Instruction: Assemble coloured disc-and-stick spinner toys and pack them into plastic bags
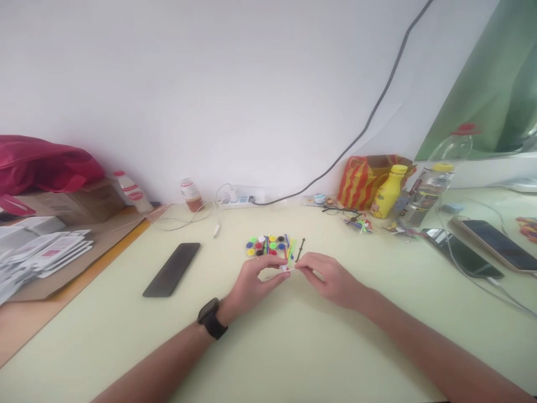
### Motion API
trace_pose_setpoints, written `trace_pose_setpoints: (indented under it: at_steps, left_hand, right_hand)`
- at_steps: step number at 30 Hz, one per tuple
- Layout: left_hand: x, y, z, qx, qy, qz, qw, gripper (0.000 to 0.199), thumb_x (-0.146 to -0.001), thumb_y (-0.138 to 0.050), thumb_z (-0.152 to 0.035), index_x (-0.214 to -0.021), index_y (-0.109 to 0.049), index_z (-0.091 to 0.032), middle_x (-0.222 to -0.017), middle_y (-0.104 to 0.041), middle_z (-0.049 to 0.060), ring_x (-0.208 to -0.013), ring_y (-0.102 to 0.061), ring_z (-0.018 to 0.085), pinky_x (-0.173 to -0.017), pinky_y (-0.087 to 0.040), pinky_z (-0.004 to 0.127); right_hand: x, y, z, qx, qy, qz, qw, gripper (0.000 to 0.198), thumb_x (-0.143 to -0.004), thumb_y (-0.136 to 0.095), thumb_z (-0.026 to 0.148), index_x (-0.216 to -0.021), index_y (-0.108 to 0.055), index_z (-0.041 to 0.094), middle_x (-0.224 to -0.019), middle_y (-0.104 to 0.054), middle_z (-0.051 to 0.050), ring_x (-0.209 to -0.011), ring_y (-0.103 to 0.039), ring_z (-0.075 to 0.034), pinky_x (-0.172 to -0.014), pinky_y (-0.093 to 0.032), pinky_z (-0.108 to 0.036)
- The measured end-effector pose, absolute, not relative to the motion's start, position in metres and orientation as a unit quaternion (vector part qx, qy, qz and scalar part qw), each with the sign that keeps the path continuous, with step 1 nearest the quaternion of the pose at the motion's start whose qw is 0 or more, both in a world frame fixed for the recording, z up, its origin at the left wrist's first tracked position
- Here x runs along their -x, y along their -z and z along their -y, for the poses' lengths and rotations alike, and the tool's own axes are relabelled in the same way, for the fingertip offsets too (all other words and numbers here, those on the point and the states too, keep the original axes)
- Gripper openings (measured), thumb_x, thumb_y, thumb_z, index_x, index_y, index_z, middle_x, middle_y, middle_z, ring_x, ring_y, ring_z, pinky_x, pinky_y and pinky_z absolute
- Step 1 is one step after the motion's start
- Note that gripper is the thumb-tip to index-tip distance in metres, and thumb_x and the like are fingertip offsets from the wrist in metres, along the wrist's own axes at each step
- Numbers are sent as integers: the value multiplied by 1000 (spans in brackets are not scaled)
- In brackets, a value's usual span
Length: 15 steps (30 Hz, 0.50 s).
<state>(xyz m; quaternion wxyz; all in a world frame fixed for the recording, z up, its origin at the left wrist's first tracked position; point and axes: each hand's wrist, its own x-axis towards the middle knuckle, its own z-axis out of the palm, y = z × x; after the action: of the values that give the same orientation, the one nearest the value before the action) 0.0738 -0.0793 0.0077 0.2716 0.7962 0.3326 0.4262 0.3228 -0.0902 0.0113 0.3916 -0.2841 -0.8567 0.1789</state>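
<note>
My left hand [251, 281] pinches a small white plastic piece [284, 268] between thumb and fingertips, above the table. From the other side, my right hand [333, 280] has thumb and forefinger closed on the end of a thin white stick [292, 270], which meets the white piece. Whether the two are joined I cannot make out. Just beyond my fingers lies a group of small round discs [250, 252] in several colours, with thin sticks among them. A yellow-green stick [291, 249] and a black stick [300, 249] lie at the group's right.
Left of my hands lies a black phone [172, 270]. A power strip [235, 202] and a brown drink bottle [191, 195] stand by the wall. To the right are a yellow bottle [388, 192], a striped bag [356, 182], small colourful parts [358, 224] and more phones [464, 253].
</note>
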Motion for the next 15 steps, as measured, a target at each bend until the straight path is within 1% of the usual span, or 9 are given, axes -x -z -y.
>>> trace_pose_setpoints:
  at_steps: [3,6,11,13,15]
  left_hand:
    - [-71,-8,79,-817,-429,-315,220,21,-91,-78,-28,-112,-76,-24,-108,-79,6,-101,-75,23,-94,-61,36]
    - [-70,-9,78,-831,-423,-305,193,22,-93,-76,-27,-115,-76,-25,-111,-79,7,-104,-75,24,-96,-61,38]
    - [-71,-10,79,-837,-418,-301,184,22,-95,-73,-26,-116,-76,-25,-111,-79,8,-104,-75,25,-96,-61,39]
    - [-72,-10,79,-831,-421,-310,191,21,-95,-74,-26,-116,-76,-25,-111,-79,8,-103,-75,25,-96,-61,39]
    - [-72,-9,79,-824,-426,-317,195,20,-94,-75,-26,-114,-76,-25,-109,-79,7,-101,-75,24,-95,-61,38]
  right_hand:
    - [-323,-11,89,285,-163,862,386,22,-108,-41,21,-112,-63,24,-99,-69,-8,-89,-63,-22,-80,-51,-36]
    - [-323,-12,89,299,-167,863,373,25,-110,-39,27,-114,-64,25,-102,-69,-9,-92,-64,-24,-83,-52,-38]
    - [-322,-13,89,313,-162,866,356,26,-109,-39,28,-111,-65,24,-101,-70,-10,-91,-63,-24,-81,-50,-39]
    - [-322,-16,90,330,-196,846,369,23,-108,-43,29,-107,-65,24,-99,-70,-8,-87,-62,-22,-78,-50,-37]
    - [-321,-19,91,355,-269,811,380,19,-106,-49,31,-102,-65,23,-91,-68,-5,-80,-61,-20,-72,-49,-33]
